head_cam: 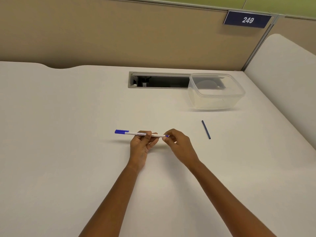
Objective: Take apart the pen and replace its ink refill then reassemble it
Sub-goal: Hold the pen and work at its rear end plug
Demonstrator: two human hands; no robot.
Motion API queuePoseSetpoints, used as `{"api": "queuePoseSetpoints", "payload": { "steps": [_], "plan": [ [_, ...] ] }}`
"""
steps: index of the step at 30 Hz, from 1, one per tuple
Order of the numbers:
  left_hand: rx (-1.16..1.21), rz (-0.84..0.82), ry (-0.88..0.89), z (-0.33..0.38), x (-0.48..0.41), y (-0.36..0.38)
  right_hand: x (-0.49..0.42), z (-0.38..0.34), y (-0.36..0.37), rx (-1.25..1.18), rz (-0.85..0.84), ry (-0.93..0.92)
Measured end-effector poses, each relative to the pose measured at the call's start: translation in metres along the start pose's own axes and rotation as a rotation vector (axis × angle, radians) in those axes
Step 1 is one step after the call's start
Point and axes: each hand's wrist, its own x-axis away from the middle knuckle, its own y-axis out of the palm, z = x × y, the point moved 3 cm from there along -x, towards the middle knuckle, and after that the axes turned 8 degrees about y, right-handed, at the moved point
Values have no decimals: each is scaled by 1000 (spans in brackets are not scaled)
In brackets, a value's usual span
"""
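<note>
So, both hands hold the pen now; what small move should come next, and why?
Probably the right hand should twist or pull off the blue end piece it pinches, while the left hand grips the pen. The pen looks whole, and a dark refill lies beside it.

A slim white pen (142, 133) with a blue cap on its left end and small printed lettering on the barrel is held level above the pale surface (68, 134), its small blue end piece at the right. A thin dark refill (206, 129) lies flat well to its right, angled slightly.
</note>
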Motion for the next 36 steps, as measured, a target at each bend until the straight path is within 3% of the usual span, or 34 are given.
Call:
{"api": "queuePoseSetpoints", "payload": {
  "steps": [5,7,9,16,21,23,25,33,36],
  "plan": [
    [0,-13,-3,-1,0,1,7,-9,-1,543,294,-452],
    [6,-18,-8,0,0,0,8,-11,-1,626,357,-565],
    [7,-26,-16,0,0,0,7,-10,-1,629,333,-561],
    [-27,-95,-41,0,1,2,-3,4,-6,220,-74,-35],
    [-40,-98,-35,0,1,3,-5,6,-5,-382,-341,453],
    [-40,-93,-31,0,1,3,-3,7,-3,-502,-383,533],
    [-35,-79,-24,1,1,2,-3,6,-2,-386,-307,437],
    [-5,-71,-24,1,1,2,8,-4,-5,459,129,-246],
    [2,-68,-30,2,2,2,10,-9,-5,566,171,-382]
  ]
}}
